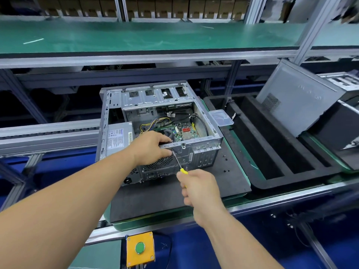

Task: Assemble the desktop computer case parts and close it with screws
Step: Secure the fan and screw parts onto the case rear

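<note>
Open computer case (155, 117): lies on the dark foam mat (155, 199), side panel off. Left hand (150, 147): fingers curled over the case's near top rail. Right hand (199, 188): fingers clamped on the yellow-handled screwdriver (177, 161), tip at that rail. Loose screws (225, 164): right part of mat. Clear plastic box (221, 117): beside case's right edge. Foam tray (272, 144), leaning side panel (295, 98): further right. Green button box (140, 249): below the bench's front edge.
</note>
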